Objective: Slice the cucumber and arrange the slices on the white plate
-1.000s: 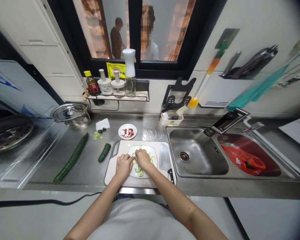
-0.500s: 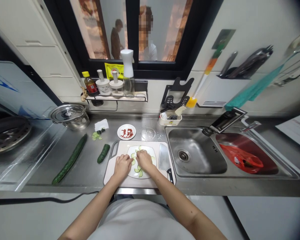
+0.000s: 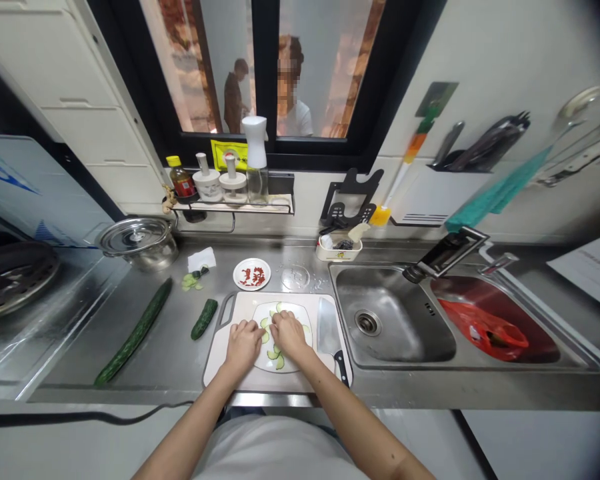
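A white plate (image 3: 300, 340) with thin cucumber slices (image 3: 276, 360) on it rests on the cutting board (image 3: 221, 363). My left hand (image 3: 244, 341) is at the plate's left edge, its fingers curled together; what they pinch, if anything, is too small to name. Over the middle of the plate is my right hand (image 3: 287, 333), fingers bent down among the slices and closed, their tips hidden. To the right on the board lies a cleaver (image 3: 329, 327) with a black handle.
Left of the board lie a short cucumber piece (image 3: 204, 319) and a long cucumber (image 3: 136, 333). Behind are a plate of red pieces (image 3: 251, 274), slices beside a paper (image 3: 201, 260) and a lidded pot (image 3: 139, 241). The sink (image 3: 395, 313) is at right.
The whole view has shifted, so the counter appears lower. My right hand has moved slightly left over the plate, nearer my left hand, which stays by the plate's left edge.
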`<action>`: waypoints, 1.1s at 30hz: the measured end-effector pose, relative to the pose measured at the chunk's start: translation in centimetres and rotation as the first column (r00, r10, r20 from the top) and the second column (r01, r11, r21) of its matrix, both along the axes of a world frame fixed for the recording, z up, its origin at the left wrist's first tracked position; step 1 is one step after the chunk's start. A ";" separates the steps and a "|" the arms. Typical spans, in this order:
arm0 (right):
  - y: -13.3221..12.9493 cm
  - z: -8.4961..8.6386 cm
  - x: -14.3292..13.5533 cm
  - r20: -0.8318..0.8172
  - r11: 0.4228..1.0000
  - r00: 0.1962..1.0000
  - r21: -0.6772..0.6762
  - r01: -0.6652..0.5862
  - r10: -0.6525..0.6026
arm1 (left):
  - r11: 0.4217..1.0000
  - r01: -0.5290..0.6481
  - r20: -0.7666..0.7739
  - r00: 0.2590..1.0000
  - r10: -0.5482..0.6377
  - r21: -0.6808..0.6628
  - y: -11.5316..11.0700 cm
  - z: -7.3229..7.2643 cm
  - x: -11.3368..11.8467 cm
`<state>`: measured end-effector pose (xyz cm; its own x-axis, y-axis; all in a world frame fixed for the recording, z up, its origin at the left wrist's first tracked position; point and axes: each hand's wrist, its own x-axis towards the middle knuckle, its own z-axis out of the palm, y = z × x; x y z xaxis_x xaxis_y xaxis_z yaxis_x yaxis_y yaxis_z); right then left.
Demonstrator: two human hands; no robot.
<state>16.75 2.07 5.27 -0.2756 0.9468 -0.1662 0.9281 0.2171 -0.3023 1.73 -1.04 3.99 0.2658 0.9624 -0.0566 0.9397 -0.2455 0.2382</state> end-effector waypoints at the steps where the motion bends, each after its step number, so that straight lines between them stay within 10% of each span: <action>1: -0.1 0.2 0.3 -0.019 1.000 1.000 0.009 0.014 -0.014 | 1.000 -0.005 -0.002 1.000 0.005 -0.002 0.0 0.0 0.1; 14: -2.9 0.9 3.3 -0.259 0.987 0.957 0.059 0.152 -0.132 | 0.999 -0.025 0.035 0.999 0.026 -0.041 0.4 0.0 0.4; 19: -2.6 0.8 3.7 -0.346 0.983 0.931 0.092 0.159 -0.118 | 0.980 -0.194 0.252 0.947 0.201 -0.054 1.6 -0.7 0.2; 27: -3.5 0.4 4.6 -0.471 0.970 0.876 0.144 0.197 -0.108 | 0.808 -0.586 0.516 0.674 0.528 -0.061 9.7 -0.8 -3.5; 33: -3.8 0.4 5.4 -0.506 0.964 0.853 0.137 0.229 -0.131 | 0.822 -0.569 0.295 0.780 0.552 -0.032 16.3 0.3 -4.7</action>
<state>22.18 -1.72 5.63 -0.0965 0.9871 0.1274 0.6993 0.1584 -0.6970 -3.01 15.23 4.26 -0.3254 0.9456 -0.0063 0.8110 0.2825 0.5124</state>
